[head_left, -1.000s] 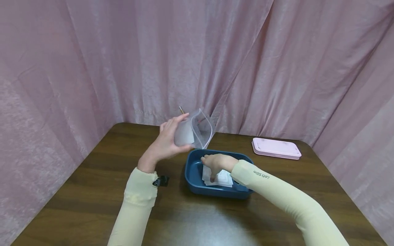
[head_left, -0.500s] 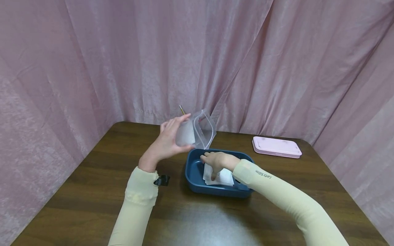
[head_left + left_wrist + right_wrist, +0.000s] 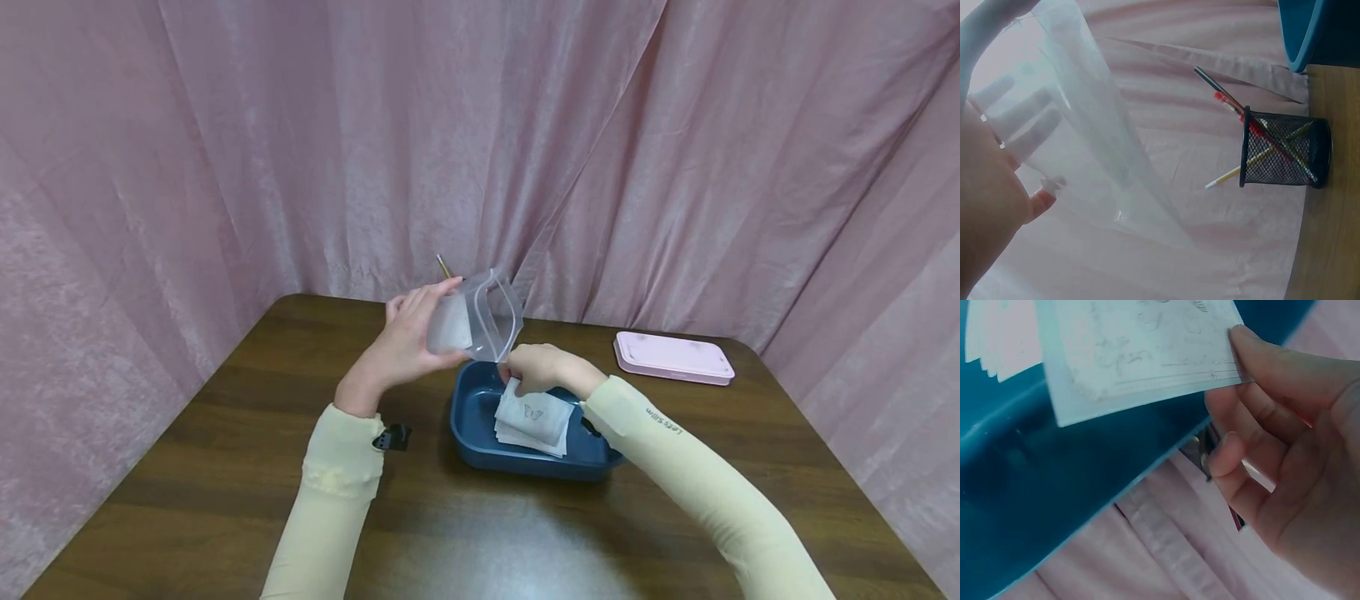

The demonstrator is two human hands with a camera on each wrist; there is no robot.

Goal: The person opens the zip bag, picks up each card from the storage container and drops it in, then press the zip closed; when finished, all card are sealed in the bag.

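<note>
Clear bag (image 3: pixel 480 325) aloft — white sheet (image 3: pixel 534 417) lifted

Left hand (image 3: pixel 988 187) fills the left edge, fingers spread behind a clear plastic bag (image 3: pixel 1079 125); fingertips show blurred through the film. Bag slants from upper left down toward centre. To the right, a black mesh pen holder (image 3: pixel 1285 150) sits on the wooden table (image 3: pixel 1329 237), holding a red pen, a dark pen and a yellow pencil. Blue tray (image 3: pixel 1310 31) corner at upper right. Pink curtain (image 3: pixel 1179 75) behind.
</note>
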